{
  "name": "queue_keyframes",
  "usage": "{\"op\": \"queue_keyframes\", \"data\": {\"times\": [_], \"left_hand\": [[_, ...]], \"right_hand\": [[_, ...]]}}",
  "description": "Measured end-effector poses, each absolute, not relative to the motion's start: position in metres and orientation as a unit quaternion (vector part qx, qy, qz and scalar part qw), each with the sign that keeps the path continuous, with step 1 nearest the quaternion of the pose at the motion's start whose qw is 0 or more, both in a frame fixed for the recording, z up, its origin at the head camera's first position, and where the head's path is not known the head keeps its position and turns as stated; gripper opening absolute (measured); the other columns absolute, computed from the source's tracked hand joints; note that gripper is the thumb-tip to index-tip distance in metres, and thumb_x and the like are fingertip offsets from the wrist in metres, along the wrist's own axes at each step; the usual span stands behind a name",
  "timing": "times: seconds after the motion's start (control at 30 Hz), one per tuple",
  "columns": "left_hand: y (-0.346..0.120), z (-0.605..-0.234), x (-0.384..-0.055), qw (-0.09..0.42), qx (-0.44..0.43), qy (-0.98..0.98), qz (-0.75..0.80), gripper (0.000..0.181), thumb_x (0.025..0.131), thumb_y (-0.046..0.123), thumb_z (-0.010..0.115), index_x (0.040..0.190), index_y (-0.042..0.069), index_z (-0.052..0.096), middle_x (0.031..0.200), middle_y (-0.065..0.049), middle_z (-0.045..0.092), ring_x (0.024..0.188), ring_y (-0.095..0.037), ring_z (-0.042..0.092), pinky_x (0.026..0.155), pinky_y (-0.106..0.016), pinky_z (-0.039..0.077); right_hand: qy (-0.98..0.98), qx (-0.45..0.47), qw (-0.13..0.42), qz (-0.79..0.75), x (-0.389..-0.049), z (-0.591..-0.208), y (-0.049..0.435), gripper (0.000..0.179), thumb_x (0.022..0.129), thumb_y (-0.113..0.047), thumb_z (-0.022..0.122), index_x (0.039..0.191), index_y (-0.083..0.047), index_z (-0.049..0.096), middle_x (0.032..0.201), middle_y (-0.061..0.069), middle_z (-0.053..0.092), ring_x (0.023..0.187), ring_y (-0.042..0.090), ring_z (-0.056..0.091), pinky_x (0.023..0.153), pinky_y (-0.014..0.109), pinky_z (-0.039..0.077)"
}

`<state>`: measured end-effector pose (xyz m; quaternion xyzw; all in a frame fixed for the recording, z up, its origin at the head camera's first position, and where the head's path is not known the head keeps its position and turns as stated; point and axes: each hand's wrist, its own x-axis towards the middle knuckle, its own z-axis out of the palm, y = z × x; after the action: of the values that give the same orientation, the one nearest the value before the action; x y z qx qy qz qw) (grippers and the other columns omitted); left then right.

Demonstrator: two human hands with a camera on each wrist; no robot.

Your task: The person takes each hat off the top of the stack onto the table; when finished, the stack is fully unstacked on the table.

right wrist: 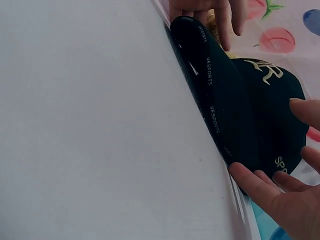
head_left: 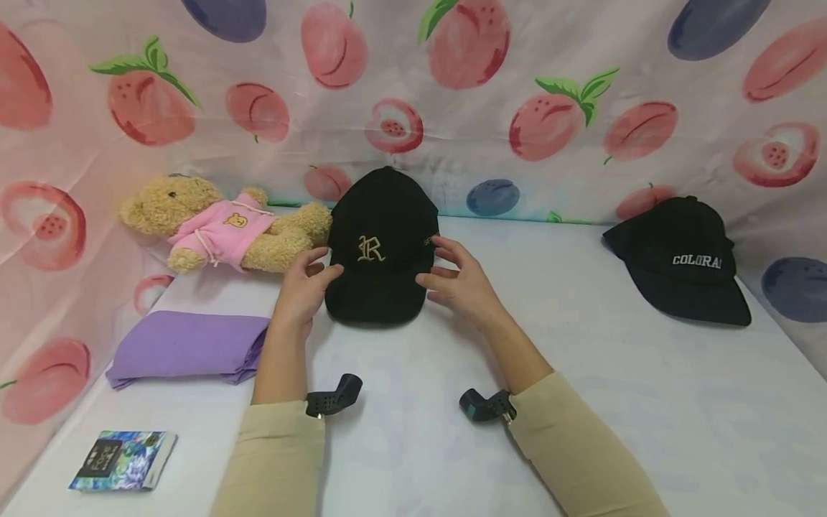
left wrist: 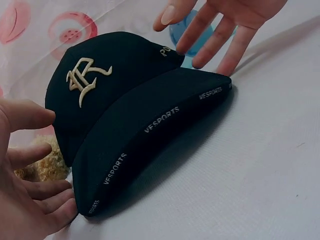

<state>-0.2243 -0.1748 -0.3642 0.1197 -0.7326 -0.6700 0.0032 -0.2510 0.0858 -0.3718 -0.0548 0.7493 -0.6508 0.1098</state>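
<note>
Black cap [head_left: 382, 244] sits toward the back of the table [head_left: 452, 445], in front of the fruit-print cloth [head_left: 581, 43], crown up, brim [head_left: 377, 298] toward the person, gold letter facing front. Teddy bear [head_left: 239, 230] lies close by its left side; whether a foot touches the crown, cannot tell.

Hands: left hand [head_left: 304, 287] at one side, right hand [head_left: 465, 283] at the other. Fingers of both spread and loosely bent, cap between them, no pinch visible. Fingertips at or just beside the brim ends and lower crown; pressure cannot be judged.

Step in hand reads as a light two-handed framing of the cap. To do it well: keep both hands level and matched, so that neither side gets the stronger push and the cap does not swivel. Best contact is low, where crown meets brim; that seam is probably firmer than the fabric above, which may dent under a squeeze. Any adjustment should come from both sides together, in small nudges, with the letter as a centre mark.

Watch points: bear's legs crowd the left hand, so that side wants the shorter movement. Fingers should part sideways from the brim ends; a snagged fingertip could tip the cap.
</note>
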Motion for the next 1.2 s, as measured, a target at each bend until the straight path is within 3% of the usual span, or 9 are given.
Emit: {"op": "queue_keyframes", "data": {"times": [0.4, 0.73, 1.2], "left_hand": [[-0.174, -0.366, -0.226, -0.006, 0.121, -0.733, -0.670, 0.063, 0.099, 0.014, 0.063, 0.158, 0.008, 0.039, 0.157, -0.023, 0.040, 0.143, -0.034, 0.042, 0.120, -0.049, 0.033], [-0.169, -0.365, -0.227, 0.000, 0.122, -0.731, -0.672, 0.061, 0.098, 0.013, 0.064, 0.156, 0.006, 0.043, 0.153, -0.025, 0.044, 0.140, -0.033, 0.043, 0.119, -0.046, 0.035], [-0.168, -0.366, -0.227, 0.019, 0.133, -0.734, -0.666, 0.053, 0.098, 0.009, 0.064, 0.149, 0.005, 0.052, 0.150, -0.021, 0.047, 0.135, -0.028, 0.044, 0.115, -0.043, 0.039]], "right_hand": [[0.754, -0.053, 0.116, -0.644, -0.256, -0.374, 0.082, 0.076, 0.093, -0.012, 0.075, 0.158, -0.028, 0.040, 0.166, 0.006, 0.034, 0.139, 0.028, 0.052, 0.098, 0.047, 0.058], [0.753, -0.044, 0.112, -0.647, -0.266, -0.376, 0.081, 0.088, 0.093, -0.006, 0.072, 0.165, -0.026, 0.025, 0.173, -0.001, 0.016, 0.126, 0.029, 0.063, 0.089, 0.044, 0.061], [0.742, -0.050, 0.119, -0.658, -0.272, -0.379, 0.082, 0.082, 0.093, -0.004, 0.072, 0.162, -0.024, 0.033, 0.168, 0.004, 0.029, 0.120, 0.030, 0.064, 0.087, 0.045, 0.062]]}}
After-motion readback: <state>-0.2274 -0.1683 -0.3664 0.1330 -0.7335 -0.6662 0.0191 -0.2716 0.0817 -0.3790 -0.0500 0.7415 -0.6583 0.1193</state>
